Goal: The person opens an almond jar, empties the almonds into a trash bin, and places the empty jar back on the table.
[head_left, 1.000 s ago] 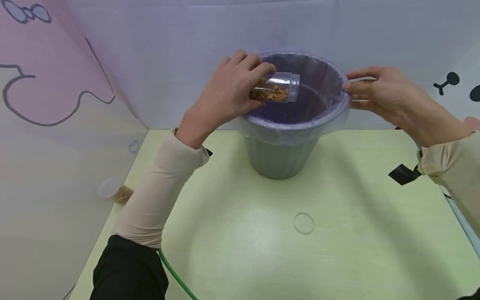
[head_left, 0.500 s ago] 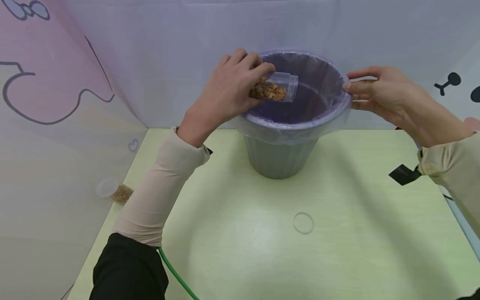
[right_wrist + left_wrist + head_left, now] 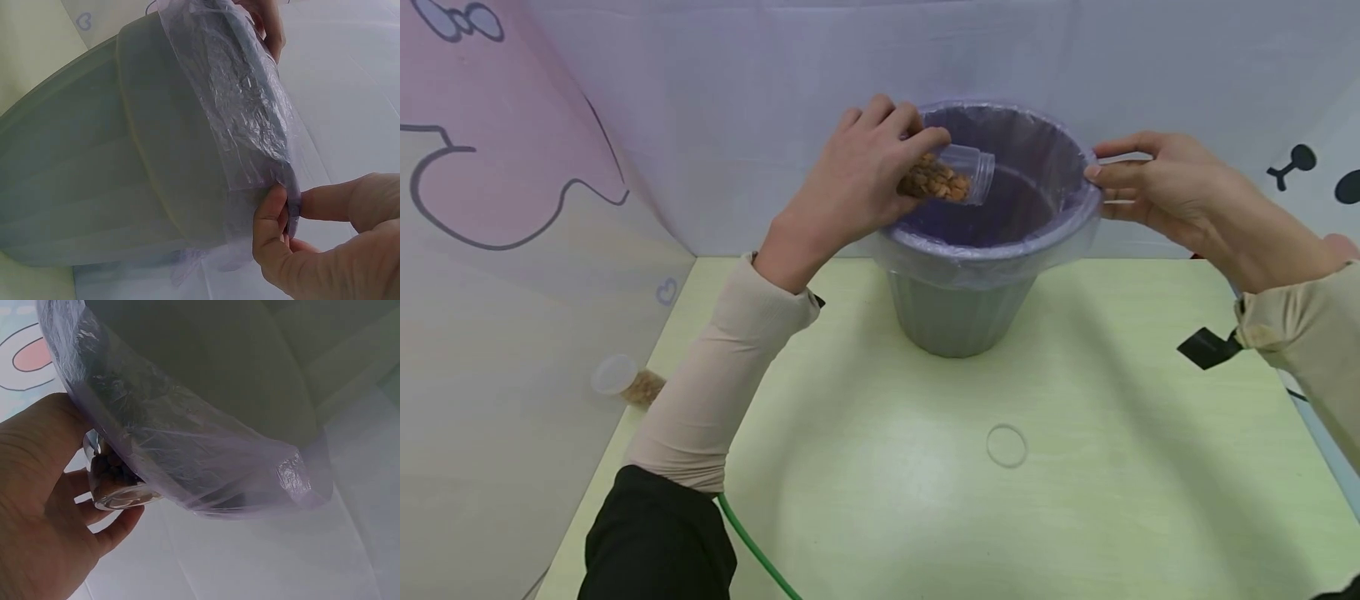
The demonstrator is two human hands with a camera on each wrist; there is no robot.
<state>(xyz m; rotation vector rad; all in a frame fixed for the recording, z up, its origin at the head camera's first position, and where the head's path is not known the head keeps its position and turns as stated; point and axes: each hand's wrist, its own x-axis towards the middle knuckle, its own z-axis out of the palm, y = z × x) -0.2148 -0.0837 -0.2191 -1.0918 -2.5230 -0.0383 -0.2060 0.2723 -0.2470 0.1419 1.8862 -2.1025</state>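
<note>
My left hand [image 3: 857, 179] grips a clear plastic jar [image 3: 964, 158] holding brown, nut-like pieces [image 3: 938, 180]. The jar lies nearly sideways over the left part of the trash can's mouth, its uncapped end pointing right. Grey and ribbed, the trash can [image 3: 958, 321] stands upright with a translucent purple liner [image 3: 992, 265] folded over its rim. In the left wrist view, the jar's base [image 3: 122, 495] shows between thumb and fingers, partly behind the liner. My right hand [image 3: 1180, 183] pinches the can's rim and liner at the right side, thumb and fingers on either side of it [image 3: 337, 231].
A second jar with a whitish lid [image 3: 615, 375] lies at the table's left edge, partly behind my left sleeve. A thin clear ring [image 3: 1006, 446] lies on the pale table [image 3: 880, 517]. A green cord [image 3: 756, 552] runs near the front. A wall cloth [image 3: 722, 125] hangs behind the can.
The jar's mouth has shifted slightly left and the pieces inside have settled a little. My right hand keeps its place on the rim.
</note>
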